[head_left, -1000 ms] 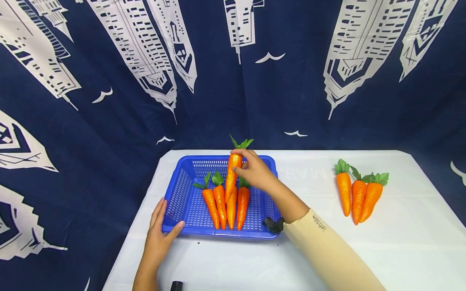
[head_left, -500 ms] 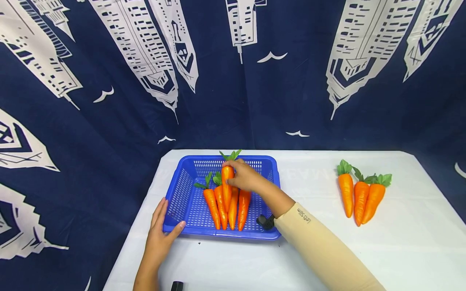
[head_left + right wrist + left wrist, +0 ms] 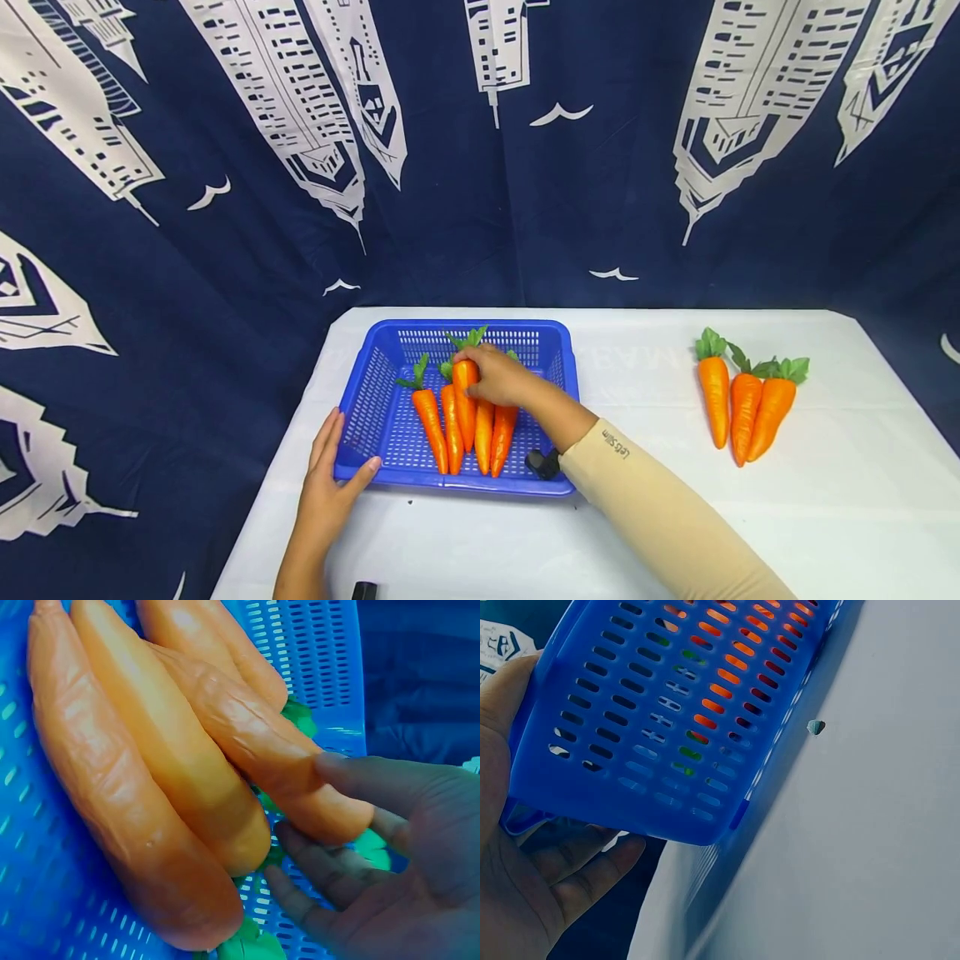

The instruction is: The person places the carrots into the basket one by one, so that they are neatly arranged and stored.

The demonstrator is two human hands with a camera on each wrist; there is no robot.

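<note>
My right hand (image 3: pixel 495 375) pinches an orange carrot (image 3: pixel 464 408) near its leafy top, low inside the blue basket (image 3: pixel 397 477). In the right wrist view, the thumb lies on that carrot (image 3: pixel 259 739) and the fingers reach round its thick end. Several other carrots (image 3: pixel 431 433) lie side by side in the basket, tips toward the front. My left hand (image 3: pixel 326 475) holds the basket's front left corner, thumb at the front rim and fingers along the left side. Seen from the left wrist, the perforated basket wall (image 3: pixel 641 780) hides most of the carrots.
Three more carrots (image 3: pixel 745 408) with green leaves lie on the white table (image 3: pixel 645 375) to the right of the basket. A dark blue curtain (image 3: pixel 450 233) with white buildings hangs behind the table. A small black object (image 3: pixel 364 590) shows at the front edge.
My right hand has lowered its carrot and moved it slightly left, down among the carrots in the basket. The left hand stays at the corner.
</note>
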